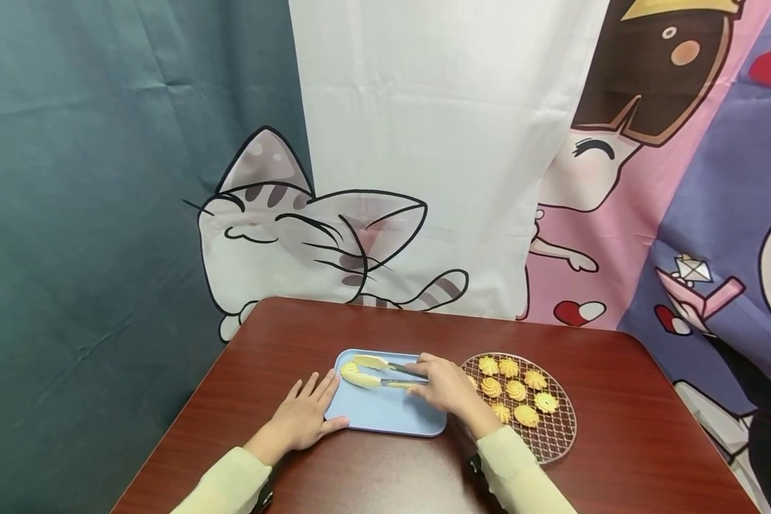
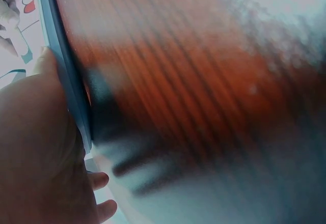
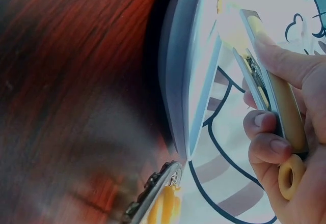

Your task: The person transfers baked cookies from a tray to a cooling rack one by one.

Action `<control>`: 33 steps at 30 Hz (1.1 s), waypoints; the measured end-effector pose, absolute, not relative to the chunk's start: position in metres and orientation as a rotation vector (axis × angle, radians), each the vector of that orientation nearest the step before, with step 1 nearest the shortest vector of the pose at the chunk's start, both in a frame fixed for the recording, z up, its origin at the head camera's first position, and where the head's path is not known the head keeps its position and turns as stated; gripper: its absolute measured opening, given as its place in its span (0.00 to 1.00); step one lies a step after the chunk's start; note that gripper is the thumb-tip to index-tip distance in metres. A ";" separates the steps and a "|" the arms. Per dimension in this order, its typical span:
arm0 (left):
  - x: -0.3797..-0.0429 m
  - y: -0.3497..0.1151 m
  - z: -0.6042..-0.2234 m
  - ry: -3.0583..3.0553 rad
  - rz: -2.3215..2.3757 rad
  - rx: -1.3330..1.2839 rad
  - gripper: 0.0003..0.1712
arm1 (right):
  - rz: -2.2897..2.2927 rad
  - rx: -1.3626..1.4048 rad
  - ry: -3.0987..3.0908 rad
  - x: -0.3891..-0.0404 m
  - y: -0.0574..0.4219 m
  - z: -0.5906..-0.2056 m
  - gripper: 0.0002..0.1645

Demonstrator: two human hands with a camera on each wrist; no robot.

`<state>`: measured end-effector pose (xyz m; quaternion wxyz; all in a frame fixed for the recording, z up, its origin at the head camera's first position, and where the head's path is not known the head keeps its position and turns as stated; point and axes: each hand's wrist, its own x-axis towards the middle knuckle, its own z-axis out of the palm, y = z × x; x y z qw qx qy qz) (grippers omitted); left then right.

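a person in pale yellow sleeves sits at a dark red wooden table, seen from above. on the left, the left hand lies flat on the table with its fingers straight and slightly spread, the fingertips and thumb touching the left edge of a light blue tray. the left wrist view shows the palm pressed against that tray's rim; it is too blurred to tell more.

in the middle, the tray lies flat on the table. over its far left corner a small yellow cookie sits between the tips of a pair of yellow tongs, whose two arms are squeezed close around it.

to the right, the right hand grips the tongs' handle end, fingers curled round both arms; the right wrist view shows the thumb along one arm and the fingers bent under the other.

further right, just beside the tray, a round wire rack holds several more swirled cookies.
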<state>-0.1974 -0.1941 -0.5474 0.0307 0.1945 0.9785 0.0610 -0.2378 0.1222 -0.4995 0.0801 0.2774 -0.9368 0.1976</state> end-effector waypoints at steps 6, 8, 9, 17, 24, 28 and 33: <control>-0.196 -0.193 -0.546 3.019 0.172 0.609 0.53 | 0.598 0.813 -2.790 -0.238 0.123 -0.501 0.27; -0.197 -0.193 -0.547 3.024 0.153 0.601 0.53 | 0.599 0.805 -2.790 -0.237 0.123 -0.501 0.27; -0.197 -0.193 -0.547 3.025 0.154 0.599 0.53 | 0.601 0.799 -2.792 -0.237 0.123 -0.501 0.27; -0.195 -0.193 -0.542 3.003 0.210 0.628 0.53 | 0.611 0.765 -2.785 -0.234 0.126 -0.500 0.26; -0.194 -0.191 -0.542 3.012 0.193 0.597 0.52 | 0.612 0.754 -2.777 -0.231 0.130 -0.494 0.26; -0.194 -0.191 -0.540 3.002 0.195 0.590 0.52 | 0.595 0.744 -2.780 -0.230 0.131 -0.492 0.26; -0.193 -0.191 -0.536 2.994 0.208 0.606 0.52 | 0.595 0.739 -2.784 -0.228 0.132 -0.491 0.26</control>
